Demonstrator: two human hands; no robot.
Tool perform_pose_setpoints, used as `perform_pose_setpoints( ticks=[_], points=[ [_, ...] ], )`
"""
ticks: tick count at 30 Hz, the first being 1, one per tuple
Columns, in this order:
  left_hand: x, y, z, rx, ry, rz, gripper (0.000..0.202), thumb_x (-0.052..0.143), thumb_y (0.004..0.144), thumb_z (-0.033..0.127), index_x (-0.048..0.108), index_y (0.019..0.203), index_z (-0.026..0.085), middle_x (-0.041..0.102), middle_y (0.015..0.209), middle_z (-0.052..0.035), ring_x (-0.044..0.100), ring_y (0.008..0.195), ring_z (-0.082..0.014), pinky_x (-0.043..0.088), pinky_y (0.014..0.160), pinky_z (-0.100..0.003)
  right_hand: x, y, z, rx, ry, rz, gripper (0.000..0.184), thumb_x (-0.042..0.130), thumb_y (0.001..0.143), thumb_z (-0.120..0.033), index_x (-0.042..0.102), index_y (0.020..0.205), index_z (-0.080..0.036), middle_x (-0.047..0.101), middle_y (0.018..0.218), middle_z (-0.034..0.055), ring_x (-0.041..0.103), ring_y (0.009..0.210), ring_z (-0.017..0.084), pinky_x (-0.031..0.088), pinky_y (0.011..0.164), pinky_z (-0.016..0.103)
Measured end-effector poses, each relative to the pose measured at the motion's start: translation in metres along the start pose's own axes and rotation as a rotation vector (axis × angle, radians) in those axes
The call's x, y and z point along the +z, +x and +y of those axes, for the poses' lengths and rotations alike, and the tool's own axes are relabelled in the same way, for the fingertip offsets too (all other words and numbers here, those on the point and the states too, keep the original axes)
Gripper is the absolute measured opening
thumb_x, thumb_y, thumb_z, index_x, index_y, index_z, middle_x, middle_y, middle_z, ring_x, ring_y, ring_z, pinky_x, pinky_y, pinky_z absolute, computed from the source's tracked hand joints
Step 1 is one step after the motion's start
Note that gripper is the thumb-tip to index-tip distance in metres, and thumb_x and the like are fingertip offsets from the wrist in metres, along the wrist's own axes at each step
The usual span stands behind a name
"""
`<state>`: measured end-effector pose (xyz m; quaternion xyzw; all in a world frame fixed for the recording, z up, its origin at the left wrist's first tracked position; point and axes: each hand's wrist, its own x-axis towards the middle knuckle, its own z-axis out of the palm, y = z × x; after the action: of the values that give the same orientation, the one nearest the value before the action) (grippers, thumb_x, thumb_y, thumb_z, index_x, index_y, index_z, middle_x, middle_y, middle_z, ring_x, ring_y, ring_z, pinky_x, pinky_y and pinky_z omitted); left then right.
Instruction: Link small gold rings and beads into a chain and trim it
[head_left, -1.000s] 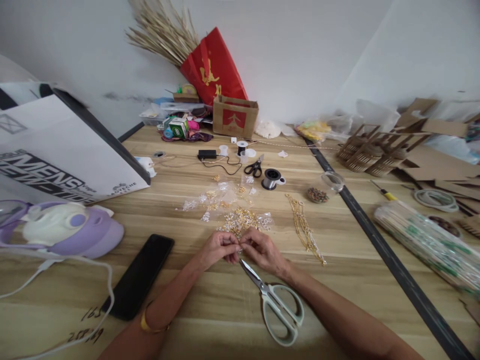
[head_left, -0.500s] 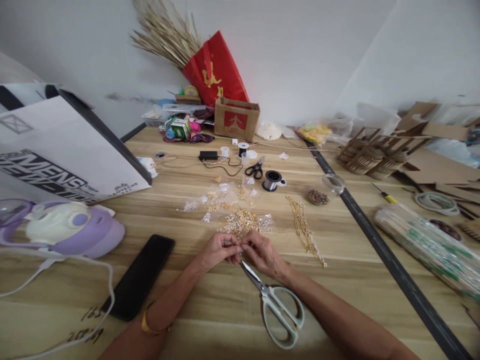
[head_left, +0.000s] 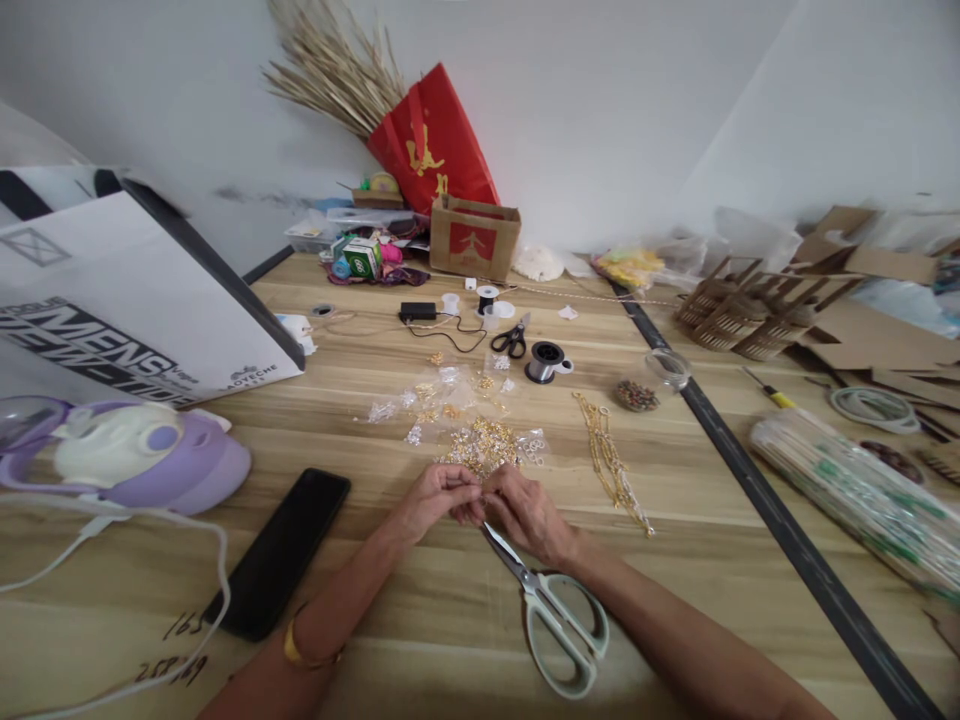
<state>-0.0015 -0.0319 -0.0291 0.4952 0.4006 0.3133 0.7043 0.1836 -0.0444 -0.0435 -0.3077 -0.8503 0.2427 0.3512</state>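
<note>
My left hand and my right hand meet fingertip to fingertip, both closed in a pinch. Whatever lies between the fingers is too small and too covered to name. Just beyond them is a pile of small gold and silver jewellery pieces, with small plastic bags of findings behind. White-handled scissors lie on the table below my right hand, the blade tips close to the fingers. To the right rest gold and silver chains.
A black phone lies left of my left arm, near a white cable. Farther back are a wire spool, black scissors and a tub of beads. A large box stands left; wrapped sticks lie right.
My fingers have shifted very slightly, with the right hand's fingers a little more curled. Both hands stay together in the same place, and the things on the table have not moved.
</note>
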Motion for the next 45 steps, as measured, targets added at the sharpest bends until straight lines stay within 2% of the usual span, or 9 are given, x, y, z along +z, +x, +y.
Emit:
perform_pose_setpoints(
  ticks=[5,9,12,14,18,24,30,37,45],
  points=[
    [0.001,0.001,-0.001,-0.004,-0.005,0.01,0.037,0.074,0.065,0.045,0.057,0.069,0.012,0.069,0.059,-0.0042,0.061,0.051,-0.0115,0.043,0.049,-0.019,-0.001,-0.002,0.002,-0.028,-0.068,-0.052,0.018,0.033,0.097,-0.021,0.05,0.093,-0.019,0.054,0.084,0.0072,0.05,0.075,0.017,0.044,0.064,0.028],
    [0.002,0.003,-0.003,0.005,0.001,0.048,0.041,0.075,0.063,0.048,0.057,0.07,0.012,0.067,0.057,-0.0028,0.058,0.048,-0.0103,0.043,0.049,-0.02,-0.004,0.0,-0.001,0.001,0.01,-0.024,0.016,0.035,0.096,-0.022,0.051,0.092,-0.019,0.055,0.083,0.0066,0.05,0.076,0.017,0.044,0.068,0.029],
    [0.003,0.005,-0.004,0.046,0.021,0.092,0.041,0.074,0.063,0.049,0.058,0.071,0.012,0.064,0.057,-0.0014,0.056,0.049,-0.0095,0.044,0.051,-0.021,-0.005,0.003,-0.003,0.09,0.125,0.073,0.013,0.04,0.095,-0.024,0.052,0.093,-0.019,0.055,0.084,0.0059,0.051,0.076,0.016,0.044,0.069,0.03],
    [0.004,0.005,-0.004,0.081,0.049,0.119,0.039,0.073,0.065,0.048,0.059,0.069,0.012,0.063,0.057,-0.0005,0.054,0.05,-0.0092,0.044,0.052,-0.021,-0.005,0.004,-0.004,0.189,0.221,0.105,0.014,0.044,0.093,-0.028,0.053,0.098,-0.018,0.056,0.082,0.0049,0.052,0.07,0.015,0.044,0.063,0.027],
    [0.006,0.004,-0.004,0.17,0.15,0.16,0.029,0.069,0.071,0.04,0.06,0.069,0.012,0.059,0.058,0.0005,0.052,0.053,-0.0095,0.043,0.054,-0.021,0.0,0.005,-0.002,0.419,0.532,0.015,0.027,0.05,0.091,-0.036,0.05,0.11,-0.017,0.058,0.064,-0.0009,0.052,0.052,0.01,0.041,0.048,0.021],
    [0.01,0.001,-0.006,0.304,0.43,0.275,0.012,0.06,0.077,0.024,0.063,0.072,0.014,0.063,0.068,-0.0025,0.055,0.063,-0.0127,0.044,0.06,-0.022,0.004,0.008,0.0,0.527,0.801,0.036,0.033,0.062,0.082,-0.043,0.053,0.096,-0.015,0.064,0.066,0.0014,0.062,0.059,0.012,0.05,0.052,0.023],
    [0.014,-0.002,-0.006,0.5,0.605,0.362,0.01,0.058,0.079,0.02,0.064,0.071,0.017,0.062,0.071,-0.0041,0.057,0.068,-0.0154,0.045,0.061,-0.024,0.004,0.008,0.001,0.518,0.772,0.066,0.03,0.062,0.082,-0.043,0.056,0.09,-0.015,0.065,0.067,0.0017,0.063,0.061,0.012,0.051,0.056,0.023],
    [0.012,-0.002,-0.014,0.62,0.756,0.356,0.014,0.053,0.084,0.019,0.064,0.075,0.018,0.062,0.075,-0.006,0.058,0.071,-0.0162,0.046,0.066,-0.025,0.006,0.005,0.003,0.492,0.677,0.076,0.024,0.058,0.086,-0.04,0.057,0.088,-0.016,0.065,0.067,0.0018,0.063,0.062,0.013,0.051,0.059,0.025],
    [0.011,-0.003,-0.015,0.632,0.925,0.35,0.017,0.05,0.086,0.017,0.063,0.075,0.018,0.063,0.074,-0.0074,0.059,0.071,-0.0172,0.045,0.066,-0.027,0.001,0.004,-0.005,0.385,0.432,0.079,0.017,0.05,0.091,-0.032,0.056,0.087,-0.017,0.065,0.07,0.002,0.061,0.064,0.014,0.047,0.059,0.024]
  ],
)
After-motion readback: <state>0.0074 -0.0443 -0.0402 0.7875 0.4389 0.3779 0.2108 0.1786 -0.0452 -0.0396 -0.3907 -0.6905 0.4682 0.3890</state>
